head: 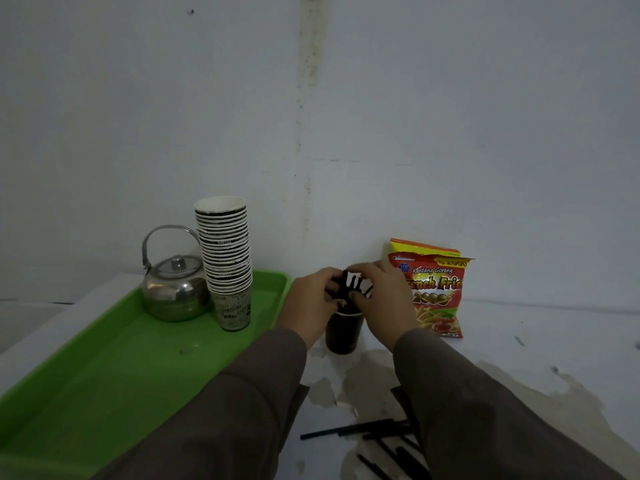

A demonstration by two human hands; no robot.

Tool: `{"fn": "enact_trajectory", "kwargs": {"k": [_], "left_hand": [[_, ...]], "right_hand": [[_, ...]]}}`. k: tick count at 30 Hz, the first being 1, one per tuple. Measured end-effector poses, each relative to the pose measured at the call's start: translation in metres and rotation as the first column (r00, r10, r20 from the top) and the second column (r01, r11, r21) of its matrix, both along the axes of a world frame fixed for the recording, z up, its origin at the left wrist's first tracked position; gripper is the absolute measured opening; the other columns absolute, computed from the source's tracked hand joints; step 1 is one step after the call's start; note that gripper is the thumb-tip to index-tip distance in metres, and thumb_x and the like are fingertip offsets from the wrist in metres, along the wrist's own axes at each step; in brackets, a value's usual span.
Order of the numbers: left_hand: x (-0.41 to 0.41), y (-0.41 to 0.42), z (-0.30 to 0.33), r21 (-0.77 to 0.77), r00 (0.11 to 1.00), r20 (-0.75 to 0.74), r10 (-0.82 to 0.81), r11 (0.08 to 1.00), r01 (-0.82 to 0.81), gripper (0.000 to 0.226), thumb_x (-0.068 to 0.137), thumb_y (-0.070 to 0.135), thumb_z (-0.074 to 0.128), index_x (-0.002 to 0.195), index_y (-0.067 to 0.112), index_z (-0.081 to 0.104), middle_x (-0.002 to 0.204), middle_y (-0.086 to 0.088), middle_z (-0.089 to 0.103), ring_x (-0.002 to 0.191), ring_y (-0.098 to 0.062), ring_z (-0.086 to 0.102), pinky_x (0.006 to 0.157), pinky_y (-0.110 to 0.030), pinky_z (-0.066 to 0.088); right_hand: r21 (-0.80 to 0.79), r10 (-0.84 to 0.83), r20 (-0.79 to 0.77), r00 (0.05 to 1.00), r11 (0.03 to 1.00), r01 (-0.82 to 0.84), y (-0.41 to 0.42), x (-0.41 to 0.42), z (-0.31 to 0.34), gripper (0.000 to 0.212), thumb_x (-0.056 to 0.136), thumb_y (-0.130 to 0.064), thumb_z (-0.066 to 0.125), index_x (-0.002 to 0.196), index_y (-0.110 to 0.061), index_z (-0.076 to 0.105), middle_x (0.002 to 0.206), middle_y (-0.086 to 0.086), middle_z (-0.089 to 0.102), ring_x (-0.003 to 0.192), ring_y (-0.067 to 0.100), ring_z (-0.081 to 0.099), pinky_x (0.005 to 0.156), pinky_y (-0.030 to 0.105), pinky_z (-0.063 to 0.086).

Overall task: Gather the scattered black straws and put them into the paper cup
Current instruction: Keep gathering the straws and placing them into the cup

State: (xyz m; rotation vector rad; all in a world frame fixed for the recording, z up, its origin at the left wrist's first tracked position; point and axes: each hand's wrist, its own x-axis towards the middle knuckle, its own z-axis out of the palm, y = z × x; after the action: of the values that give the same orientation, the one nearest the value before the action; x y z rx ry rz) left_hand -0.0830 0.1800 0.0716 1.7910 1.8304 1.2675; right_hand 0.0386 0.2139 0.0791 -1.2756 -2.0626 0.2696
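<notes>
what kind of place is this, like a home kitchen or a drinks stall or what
Probably a small drinks corner or stall, though it could be a plain home counter. A tall stack of paper cups and a metal kettle stand on a green tray, and snack packets lean against the stained white wall.

Both hands (346,292) bunching straws (349,287) over cup (343,332)

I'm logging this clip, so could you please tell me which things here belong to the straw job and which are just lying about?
Belong to the job:
- left hand and right hand, holding a bundle of black straws
- dark paper cup
- loose straws on the surface

Just lying about:
- kettle
- cup stack
- green tray
- snack packet
</notes>
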Motion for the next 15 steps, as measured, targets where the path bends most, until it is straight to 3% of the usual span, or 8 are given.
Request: {"fn": "enact_trajectory", "kwargs": {"k": [3, 8, 12, 15], "left_hand": [[0.001, -0.004, 0.002, 0.044, 0.997, -0.074, 0.004, 0.999, -0.001, 0.054, 0.077, -0.007, 0.056, 0.122, 0.023, 0.053, 0.093, 0.0, 0.062, 0.07, -0.013, 0.054, 0.069, -0.023, 0.047], [0.003, -0.006, 0.006, 0.07, 0.969, -0.249, -0.008, 0.997, 0.027, 0.037, 0.076, -0.003, 0.055, 0.106, 0.016, 0.065, 0.1, -0.01, 0.069, 0.088, -0.024, 0.06, 0.078, -0.033, 0.048], [-0.001, -0.011, 0.012, 0.092, 0.958, -0.285, 0.021, 0.996, 0.005, 0.04, 0.085, -0.002, 0.05, 0.12, 0.015, 0.058, 0.118, -0.013, 0.063, 0.108, -0.028, 0.056, 0.093, -0.034, 0.044], [-0.004, -0.027, 0.017, 0.171, 0.96, -0.268, 0.086, 0.984, -0.041, 0.039, 0.089, 0.001, 0.048, 0.124, 0.015, 0.054, 0.123, -0.01, 0.059, 0.106, -0.023, 0.055, 0.09, -0.021, 0.037]], "right_hand": [[0.042, 0.076, -0.022, 0.997, 0.996, -0.075, -0.005, 0.001, -0.001, 0.047, 0.088, -0.008, 0.054, 0.13, -0.026, 0.046, 0.126, 0.002, 0.053, 0.118, 0.018, 0.044, 0.102, 0.029, 0.035], [0.097, 0.093, 0.146, 0.985, 0.989, -0.108, -0.006, 0.005, -0.005, 0.04, 0.096, -0.017, 0.039, 0.134, -0.026, 0.042, 0.134, 0.001, 0.054, 0.119, 0.022, 0.044, 0.103, 0.037, 0.036], [0.099, 0.082, 0.113, 0.99, 0.991, -0.093, -0.011, 0.014, 0.003, 0.039, 0.096, -0.024, 0.037, 0.134, -0.03, 0.041, 0.142, -0.003, 0.045, 0.126, 0.023, 0.035, 0.105, 0.044, 0.027], [0.161, 0.049, -0.017, 0.999, 0.986, -0.046, -0.029, 0.033, 0.011, 0.036, 0.094, -0.021, 0.043, 0.128, -0.025, 0.05, 0.137, 0.001, 0.051, 0.124, 0.024, 0.038, 0.104, 0.039, 0.031]]}}
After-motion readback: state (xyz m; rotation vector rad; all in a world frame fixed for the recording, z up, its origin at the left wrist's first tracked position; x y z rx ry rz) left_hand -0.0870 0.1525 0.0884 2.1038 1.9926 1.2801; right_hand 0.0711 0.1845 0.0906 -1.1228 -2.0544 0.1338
